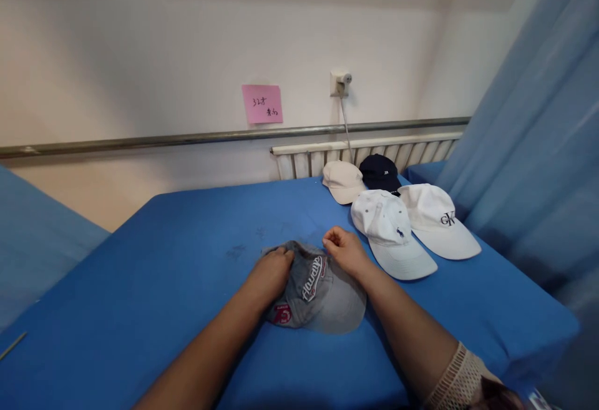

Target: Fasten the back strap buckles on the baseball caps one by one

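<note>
Placed at the left part of the crown of a gray cap (322, 291), the left hand (272, 273) is bent over the fabric; whether the cap is gripped cannot be told. By the right hand (345, 251), the far side of the cap is met near the brim, with the fingertips curled together and the wrist held above the brim; whether any fabric is pinched cannot be told. The cap is laid on the blue-covered table (187, 297), between the two forearms, with its brim pointed to the right and toward the wearer. Raised white script lettering (314, 278) is borne on the front, a red patch (282, 314) is set on the side, and the brim is colored a lighter gray than the crown.
</note>
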Demonstrator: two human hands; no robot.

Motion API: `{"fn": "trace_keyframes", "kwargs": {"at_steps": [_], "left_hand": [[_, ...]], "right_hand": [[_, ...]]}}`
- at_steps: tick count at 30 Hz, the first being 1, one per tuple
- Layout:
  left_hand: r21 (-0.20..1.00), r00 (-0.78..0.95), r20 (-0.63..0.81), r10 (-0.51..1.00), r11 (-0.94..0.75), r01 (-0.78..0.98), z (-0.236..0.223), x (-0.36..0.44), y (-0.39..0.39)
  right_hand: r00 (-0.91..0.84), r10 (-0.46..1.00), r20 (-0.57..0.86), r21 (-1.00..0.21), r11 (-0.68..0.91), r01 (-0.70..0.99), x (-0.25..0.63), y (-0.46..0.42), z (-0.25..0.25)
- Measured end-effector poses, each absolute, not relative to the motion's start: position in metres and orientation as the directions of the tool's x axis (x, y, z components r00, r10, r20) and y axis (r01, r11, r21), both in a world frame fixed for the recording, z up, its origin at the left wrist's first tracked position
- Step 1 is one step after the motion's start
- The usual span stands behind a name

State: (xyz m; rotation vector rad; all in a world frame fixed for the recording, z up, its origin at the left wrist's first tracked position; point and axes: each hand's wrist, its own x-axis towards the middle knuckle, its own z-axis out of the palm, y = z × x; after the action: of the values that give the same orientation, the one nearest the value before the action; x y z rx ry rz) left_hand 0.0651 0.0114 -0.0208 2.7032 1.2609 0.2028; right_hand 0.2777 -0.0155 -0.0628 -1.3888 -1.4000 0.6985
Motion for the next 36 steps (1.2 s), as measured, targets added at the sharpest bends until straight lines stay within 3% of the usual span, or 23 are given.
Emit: {"fn": "trace_keyframes", "kwargs": {"at_steps": [12,24,27,33,36], "left_hand": [[0.235,0.629,0.086,0.772,-0.629,0.741,-0.018,0.063,0.009],[0.432,0.603,0.153,0.783,-0.602,0.671,0.063,0.053,0.006],[0.412,0.654,0.150,0.742,-0.648,0.641,0.076,0.056,0.004],[0.297,0.747,0.054,0.662,-0.725,0.621,0.092,0.063,0.020],[0.258,0.770,0.006,0.638,-0.745,0.615,0.090,0.061,0.030]], "right_hand": [[0.054,0.967,0.250,-0.859,0.196,0.473,0.272,-0.022,-0.056],[0.037,0.974,0.225,-0.832,0.173,0.528,0.280,-0.025,-0.047],[-0.024,0.988,0.152,-0.841,0.141,0.522,0.285,-0.027,-0.042],[-0.275,0.958,-0.077,-0.957,0.006,0.290,0.298,-0.034,-0.038],[-0.275,0.961,-0.026,-0.970,0.042,0.239,0.300,-0.033,-0.041]]}}
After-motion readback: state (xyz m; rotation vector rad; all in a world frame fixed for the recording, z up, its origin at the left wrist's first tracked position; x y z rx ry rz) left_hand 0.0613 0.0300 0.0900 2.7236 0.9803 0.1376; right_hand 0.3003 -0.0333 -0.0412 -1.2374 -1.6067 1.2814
